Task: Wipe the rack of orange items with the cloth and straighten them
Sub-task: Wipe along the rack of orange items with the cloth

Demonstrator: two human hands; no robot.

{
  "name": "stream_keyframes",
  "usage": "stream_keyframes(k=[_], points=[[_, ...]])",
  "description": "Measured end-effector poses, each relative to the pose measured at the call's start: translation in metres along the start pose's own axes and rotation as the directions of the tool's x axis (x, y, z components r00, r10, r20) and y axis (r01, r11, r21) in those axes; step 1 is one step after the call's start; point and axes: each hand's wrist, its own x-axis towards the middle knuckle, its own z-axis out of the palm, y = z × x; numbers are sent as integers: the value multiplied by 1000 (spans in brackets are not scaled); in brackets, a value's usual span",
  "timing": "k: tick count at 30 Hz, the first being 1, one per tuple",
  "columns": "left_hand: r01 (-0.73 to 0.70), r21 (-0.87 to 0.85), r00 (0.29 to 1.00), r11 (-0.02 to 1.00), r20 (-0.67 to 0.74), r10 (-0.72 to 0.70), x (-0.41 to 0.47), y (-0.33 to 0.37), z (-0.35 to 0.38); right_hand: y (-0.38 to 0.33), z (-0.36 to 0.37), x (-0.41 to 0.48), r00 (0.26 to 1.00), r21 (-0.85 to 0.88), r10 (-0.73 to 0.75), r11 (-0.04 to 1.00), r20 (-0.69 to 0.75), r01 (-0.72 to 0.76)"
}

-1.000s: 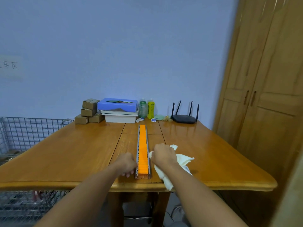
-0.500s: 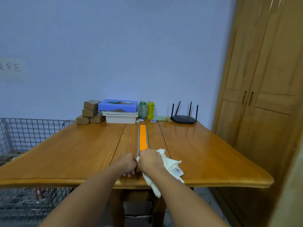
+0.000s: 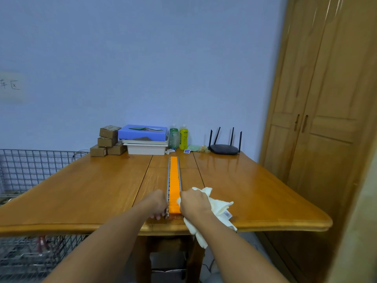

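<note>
The long narrow metal rack, filled with a row of flat orange items, runs straight away from me, and its near end sits between my two hands, close to the bench's near edge. My left hand has its fingers curled against the left rail at that end, bracing it; I cannot tell whether the thumb hooks over the rail. My right hand is closed on a bunched cream-white cloth, pressed to the right rail. The cloth's loose tail trails right of that hand and hangs over the edge.

The glossy brown wooden bench looks slick. I judge that a hard stroke toward me could slide the rack off the near edge if my left hand slackens. An uneven sideways push here could swing the far end, well beyond both hands, off line. The cloth's folds or its tag could catch a rail and drag orange items crooked. Too much bunched cloth may also ride over the row without touching it.
</note>
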Motion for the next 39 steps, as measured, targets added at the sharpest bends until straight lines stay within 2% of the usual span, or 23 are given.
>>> stream_keyframes(k=[7,16,22,30,36,39], points=[[2,15,1000,1000,4,-2,0,1,0,12,8,-6,997,-15,35,999,62,-34],[-19,-25,1000,999,7,20,2,0,-4,21,1,1,999,-25,49,999,9,-48],[-95,-10,976,995,-199,91,8,18,-22,39,-17,21,984,109,154,983,-87,-145],[-194,-257,977,947,-139,162,15,63,-38,49,-37,49,957,195,194,969,-216,-153],[-190,-477,982,858,-96,164,14,77,-39,56,-39,56,944,231,216,960,-249,-159],[-167,-612,983,773,-49,174,14,82,-37,58,-40,58,940,257,230,952,-252,-164]])
